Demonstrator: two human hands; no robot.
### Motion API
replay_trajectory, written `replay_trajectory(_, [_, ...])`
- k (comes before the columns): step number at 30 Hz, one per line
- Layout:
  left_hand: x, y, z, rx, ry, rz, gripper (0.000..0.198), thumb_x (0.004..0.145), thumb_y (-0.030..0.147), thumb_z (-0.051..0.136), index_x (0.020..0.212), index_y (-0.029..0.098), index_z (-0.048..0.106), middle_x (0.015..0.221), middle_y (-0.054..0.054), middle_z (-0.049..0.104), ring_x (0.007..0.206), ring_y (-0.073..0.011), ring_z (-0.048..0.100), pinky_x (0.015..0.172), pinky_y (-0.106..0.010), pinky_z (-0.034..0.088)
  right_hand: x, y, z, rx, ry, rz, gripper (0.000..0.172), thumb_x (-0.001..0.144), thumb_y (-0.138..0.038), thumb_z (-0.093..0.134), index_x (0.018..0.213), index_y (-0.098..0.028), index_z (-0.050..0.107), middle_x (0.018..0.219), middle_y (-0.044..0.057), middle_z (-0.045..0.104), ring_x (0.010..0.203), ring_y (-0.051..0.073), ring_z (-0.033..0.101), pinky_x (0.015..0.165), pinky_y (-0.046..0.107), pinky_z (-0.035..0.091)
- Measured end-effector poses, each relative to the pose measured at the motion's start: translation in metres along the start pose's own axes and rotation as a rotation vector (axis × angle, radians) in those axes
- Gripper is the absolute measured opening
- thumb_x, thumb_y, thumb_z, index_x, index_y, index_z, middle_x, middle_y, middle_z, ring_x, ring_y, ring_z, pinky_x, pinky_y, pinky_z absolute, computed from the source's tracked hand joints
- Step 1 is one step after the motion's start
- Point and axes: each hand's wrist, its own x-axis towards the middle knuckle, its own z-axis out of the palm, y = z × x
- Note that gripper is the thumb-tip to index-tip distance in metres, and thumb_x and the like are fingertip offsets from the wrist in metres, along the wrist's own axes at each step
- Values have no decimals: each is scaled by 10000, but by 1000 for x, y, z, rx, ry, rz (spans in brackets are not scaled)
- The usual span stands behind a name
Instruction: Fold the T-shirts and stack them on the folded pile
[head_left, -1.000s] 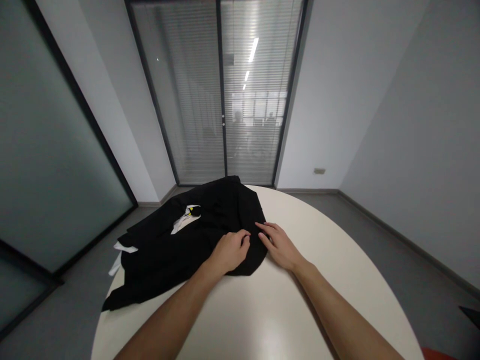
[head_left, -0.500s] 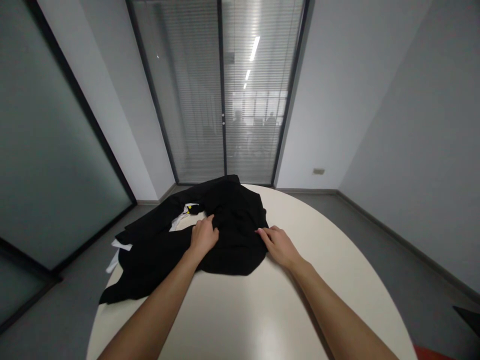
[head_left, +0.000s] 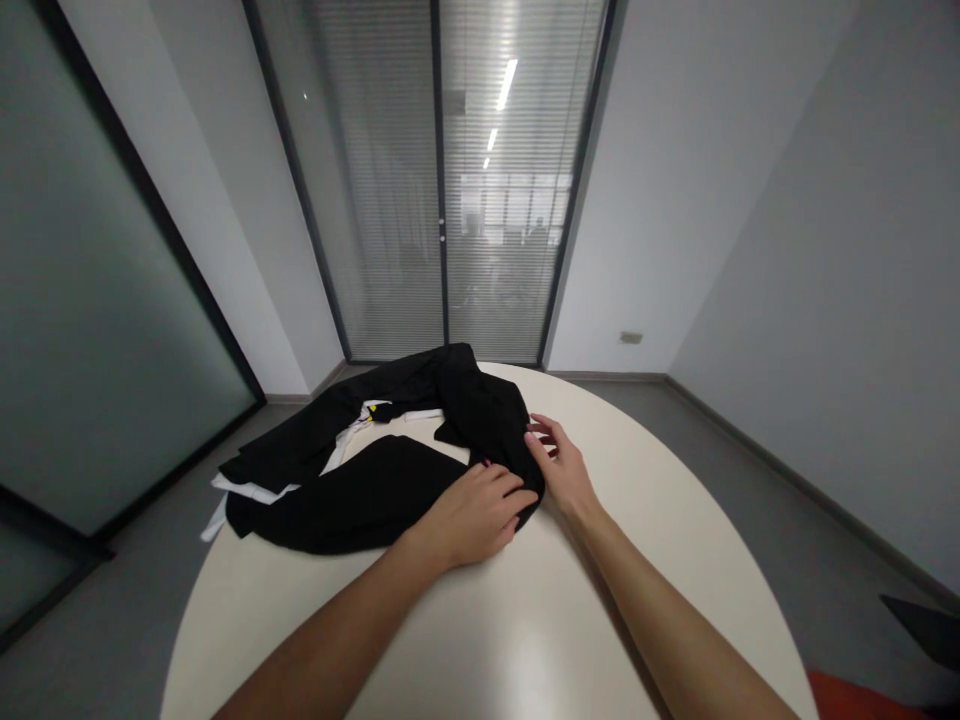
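A black garment lies bunched on the table in a curve, with two long leg-like or sleeve-like parts reaching left. My left hand rests on its near right part, palm down, fingers stretched over the cloth and a little apart. At the right edge of the cloth is my right hand, its fingers spread and the tips touching or close to the fabric. White cloth sticks out from under the garment at the left. In the gap between the long parts shows a small yellow-and-black piece.
The round cream table carries the garment, which hangs slightly over its left rim. Beyond stand a glass door with blinds and grey walls. A frosted glass panel is on the left. Something red shows at lower right.
My left hand has moved right along the near part, which now lies narrower and nearer the middle. My right hand has shifted slightly up and its fingers have spread. The gap in the garment has widened.
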Motion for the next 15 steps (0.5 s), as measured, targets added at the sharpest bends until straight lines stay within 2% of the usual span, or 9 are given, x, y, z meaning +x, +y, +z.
replay_trajectory(2, [0, 6, -1, 19, -38, 29, 295, 935, 236, 548, 1218, 225, 629, 1147, -75, 678, 1141, -248, 567, 1074, -442, 394, 0, 3, 4, -1, -34, 5, 635, 847, -559, 629, 1369, -208, 544, 1212, 112, 671, 934, 226, 634, 805, 358, 523])
replay_trajectory(4, [-1, 10, -2, 24, -53, 29, 276, 950, 254, 535, 1209, 238, 631, 1163, -68, 685, 1192, -260, 544, 1096, -471, 364, 1, 8, 8, -22, -78, 3, 583, 827, -518, 656, 1317, -208, 600, 1106, 88, 696, 926, 220, 629, 856, 367, 511])
replay_trajectory(7, [0, 13, -6, 27, -27, -86, 393, 972, 348, 530, 1349, 242, 547, 1289, -75, 653, 1285, -296, 489, 1110, -501, 334, 5, 15, 7, 9, -43, 19, 460, 839, -492, 609, 1164, -176, 680, 928, 69, 697, 841, 209, 614, 811, 355, 503])
replay_trajectory(11, [-2, 12, -14, 70, -7, -379, 571, 996, 479, 463, 1498, 215, 394, 1445, -126, 540, 1273, -319, 509, 1042, -466, 402, 13, 18, -6, 138, 233, 95, 375, 803, -421, 577, 1054, -158, 673, 802, 38, 658, 739, 188, 569, 700, 306, 465])
replay_trajectory(13, [-3, 9, -18, 113, -37, -511, 590, 996, 517, 437, 1484, 187, 414, 1377, -162, 578, 1206, -338, 556, 991, -475, 432, 16, 19, -16, 193, 394, 163, 332, 771, -387, 559, 985, -164, 681, 774, 29, 649, 741, 188, 568, 690, 298, 449])
replay_trajectory(15, [-4, 6, -22, 143, -78, -574, 589, 978, 554, 454, 1404, 150, 496, 1227, -178, 643, 1123, -349, 596, 976, -492, 434, 19, 22, -25, 241, 503, 240, 305, 740, -379, 548, 909, -167, 688, 772, 32, 652, 768, 196, 582, 702, 301, 449])
